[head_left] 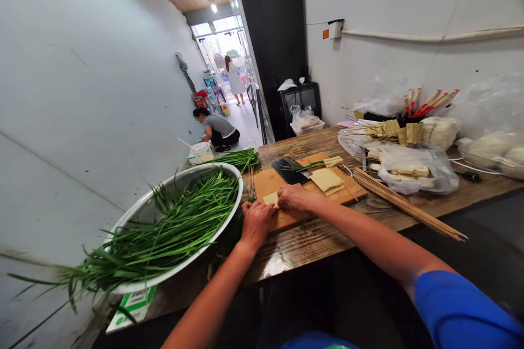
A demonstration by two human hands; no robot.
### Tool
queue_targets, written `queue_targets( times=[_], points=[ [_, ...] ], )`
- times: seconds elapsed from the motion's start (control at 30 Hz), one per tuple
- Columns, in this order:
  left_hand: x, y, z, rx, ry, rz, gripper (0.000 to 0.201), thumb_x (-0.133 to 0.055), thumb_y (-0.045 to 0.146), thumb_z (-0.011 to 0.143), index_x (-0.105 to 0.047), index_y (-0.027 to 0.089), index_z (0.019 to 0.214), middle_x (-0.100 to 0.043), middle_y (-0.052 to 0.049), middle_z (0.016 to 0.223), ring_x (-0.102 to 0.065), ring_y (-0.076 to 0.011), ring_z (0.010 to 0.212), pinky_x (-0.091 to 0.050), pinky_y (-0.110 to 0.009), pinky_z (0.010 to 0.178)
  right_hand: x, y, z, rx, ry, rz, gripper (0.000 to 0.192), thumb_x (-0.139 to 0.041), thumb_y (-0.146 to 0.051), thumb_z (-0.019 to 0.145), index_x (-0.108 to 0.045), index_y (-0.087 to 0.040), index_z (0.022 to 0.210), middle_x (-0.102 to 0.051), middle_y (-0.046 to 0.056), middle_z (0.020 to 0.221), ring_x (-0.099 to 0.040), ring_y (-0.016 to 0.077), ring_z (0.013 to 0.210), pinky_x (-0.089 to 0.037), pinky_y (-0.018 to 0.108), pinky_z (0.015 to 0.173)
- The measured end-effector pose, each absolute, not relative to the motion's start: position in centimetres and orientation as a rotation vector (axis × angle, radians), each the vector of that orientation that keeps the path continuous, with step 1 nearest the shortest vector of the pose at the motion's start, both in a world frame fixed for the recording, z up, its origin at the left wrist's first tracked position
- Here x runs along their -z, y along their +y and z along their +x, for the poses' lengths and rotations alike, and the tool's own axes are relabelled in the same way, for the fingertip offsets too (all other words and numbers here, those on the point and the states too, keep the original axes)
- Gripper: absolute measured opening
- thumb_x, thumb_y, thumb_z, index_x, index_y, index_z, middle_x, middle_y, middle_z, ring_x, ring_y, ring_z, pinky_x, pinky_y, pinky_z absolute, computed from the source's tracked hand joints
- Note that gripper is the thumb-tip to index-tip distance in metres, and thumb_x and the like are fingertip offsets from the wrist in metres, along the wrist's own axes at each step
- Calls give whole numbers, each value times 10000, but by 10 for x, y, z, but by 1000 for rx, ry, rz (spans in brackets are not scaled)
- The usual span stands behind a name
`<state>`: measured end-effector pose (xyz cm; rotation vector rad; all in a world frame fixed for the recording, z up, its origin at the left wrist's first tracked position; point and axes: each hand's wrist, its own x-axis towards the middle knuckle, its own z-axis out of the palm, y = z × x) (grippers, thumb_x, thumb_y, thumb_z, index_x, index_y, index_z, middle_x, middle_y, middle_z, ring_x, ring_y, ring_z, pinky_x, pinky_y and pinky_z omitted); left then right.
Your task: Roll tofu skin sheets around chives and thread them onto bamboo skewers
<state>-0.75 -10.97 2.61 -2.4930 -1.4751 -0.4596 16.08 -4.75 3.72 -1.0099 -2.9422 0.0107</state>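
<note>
A pale yellow tofu sheet [270, 198] lies at the left end of the wooden cutting board [265, 179]. My left hand [257, 222] is closed at its near edge, fingertips pinching there. From the right, my right hand [293, 198] meets it with curled fingers on the same sheet; what lies under the fingers is partly hidden. Just beyond, a dark cleaver blade [289, 171] rests on the board. A stack of square tofu sheets [327, 180] sits to the right, with a skewer across it. Behind the stack are finished rolls [332, 162] with green chives sticking out.
At left stands a large white basin [240, 185] heaped with chives [184, 223]. Bamboo skewers [405, 202] lie across the table's right side, beside a plastic bag [438, 172] of pale pieces. Filled skewers [393, 131] are behind. Farther off, one person crouches [221, 128] and another stands.
</note>
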Motion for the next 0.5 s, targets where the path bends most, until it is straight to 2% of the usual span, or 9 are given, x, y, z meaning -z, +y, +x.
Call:
queue_targets(
  times=[0.13, 0.33, 0.5],
  points=[
    [-24, -110, -6, 420, -1362, -2497, 163, -464, 279, 882, -621, 234, 884, -640, -26, 833, -506, -194, 900, -226, -393, 829, -38, -42, 158, -42, -2998, -968, 240, -464, -154, 829, -702, -124, 825, -658, 107, 870, -558, 162, 768, -353, 233, 639],
    [-20, -99, -7, 386, -1397, -2578, 196, -445, 259, 889, -638, 227, 885, -638, -13, 767, -511, -177, 836, -239, -369, 789, -41, -42, 160, -129, -2927, -1053, 242, -473, -206, 831, -705, -152, 875, -668, 96, 892, -579, 167, 786, -360, 221, 604],
    [-31, -86, -9, 304, -1452, -2698, 255, -460, 216, 863, -682, 217, 736, -647, -21, 713, -507, -179, 794, -237, -360, 750, -36, -42, 164, -192, -2846, -1124, 236, -491, -231, 821, -692, -213, 943, -659, 59, 927, -576, 161, 821, -367, 207, 591]
  ],
)
